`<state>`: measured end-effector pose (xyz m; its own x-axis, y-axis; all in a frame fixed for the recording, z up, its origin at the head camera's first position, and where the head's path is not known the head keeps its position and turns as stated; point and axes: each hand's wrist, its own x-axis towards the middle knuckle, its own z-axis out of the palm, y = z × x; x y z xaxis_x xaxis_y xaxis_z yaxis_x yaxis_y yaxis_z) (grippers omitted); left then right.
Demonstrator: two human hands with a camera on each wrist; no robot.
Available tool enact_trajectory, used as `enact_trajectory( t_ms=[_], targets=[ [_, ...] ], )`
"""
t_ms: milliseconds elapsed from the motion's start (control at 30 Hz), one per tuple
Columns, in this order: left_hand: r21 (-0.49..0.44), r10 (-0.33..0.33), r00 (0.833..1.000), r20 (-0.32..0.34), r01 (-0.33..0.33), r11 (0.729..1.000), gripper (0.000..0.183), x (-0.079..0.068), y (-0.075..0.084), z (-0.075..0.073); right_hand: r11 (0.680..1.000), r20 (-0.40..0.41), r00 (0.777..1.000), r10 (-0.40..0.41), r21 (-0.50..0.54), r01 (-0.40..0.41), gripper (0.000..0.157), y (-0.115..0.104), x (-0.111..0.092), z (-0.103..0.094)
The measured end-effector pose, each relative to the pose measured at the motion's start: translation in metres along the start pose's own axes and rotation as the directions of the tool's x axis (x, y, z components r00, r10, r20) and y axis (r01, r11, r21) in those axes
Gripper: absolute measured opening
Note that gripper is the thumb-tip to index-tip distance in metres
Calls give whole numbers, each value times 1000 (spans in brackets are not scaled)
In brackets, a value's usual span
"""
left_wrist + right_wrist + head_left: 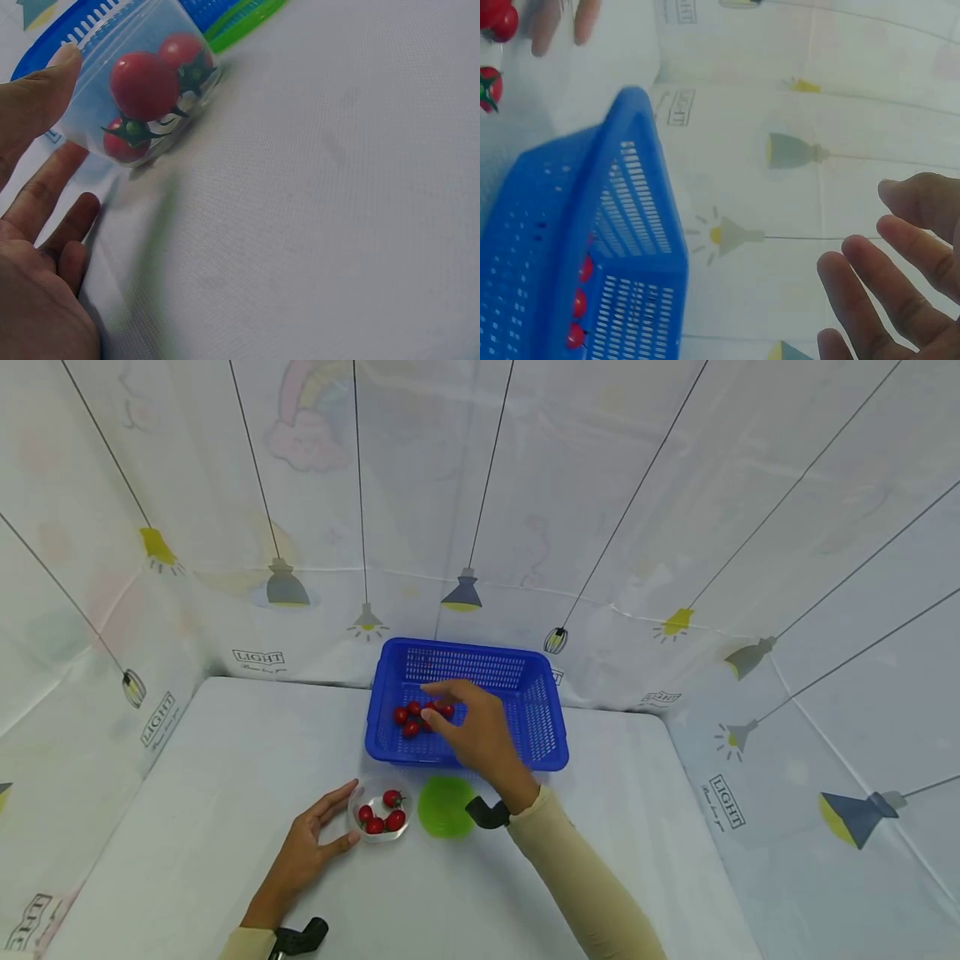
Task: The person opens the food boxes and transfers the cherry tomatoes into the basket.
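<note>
A small clear plastic container (381, 837) with several cherry tomatoes (395, 820) stands on the white surface. My left hand (307, 842) holds it from the left, thumb at the near side and fingers at the far side. The thumb (64, 82) lies against its wall in the left wrist view, while the lower fingers hang off it. A blue perforated basket (528, 693) holds more cherry tomatoes (411, 728) at its left end. Over that basket hovers my right hand (480, 727), thumb and forefinger apart with nothing visible between them; it hides part of the tomatoes.
A green lid (444, 808) lies between the clear container and my right wrist, just in front of the basket. The white table (262, 752) meets printed cloth walls (480, 485) at the back and sides. The basket stands close to the back wall.
</note>
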<state>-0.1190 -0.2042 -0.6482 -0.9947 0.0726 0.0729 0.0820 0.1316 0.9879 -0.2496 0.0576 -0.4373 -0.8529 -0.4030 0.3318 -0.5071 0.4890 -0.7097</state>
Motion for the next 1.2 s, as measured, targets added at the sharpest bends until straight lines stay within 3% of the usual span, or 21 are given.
enact_trajectory(
  t_ms=[333, 600, 867, 1200],
  targets=[
    [47, -21, 1000, -13, 22, 999, 73, 0, 2, 0, 997, 36, 999, 21, 79, -24, 37, 4, -37, 24],
    [46, -37, 999, -20, 38, 998, 73, -3, 3, 2, 993, 77, 994, 72, 84, -78, 36, 5, -61, 45],
    [64, -12, 1000, -14, 12, 998, 73, -2, 5, 1, 992, 107, 990, 90, 84, -99, 35, 8, -78, 66],
    [39, -47, 999, -16, 48, 998, 73, -1, 5, 2, 987, 161, 978, 131, 67, -143, 35, 20, -88, 91]
  ],
)
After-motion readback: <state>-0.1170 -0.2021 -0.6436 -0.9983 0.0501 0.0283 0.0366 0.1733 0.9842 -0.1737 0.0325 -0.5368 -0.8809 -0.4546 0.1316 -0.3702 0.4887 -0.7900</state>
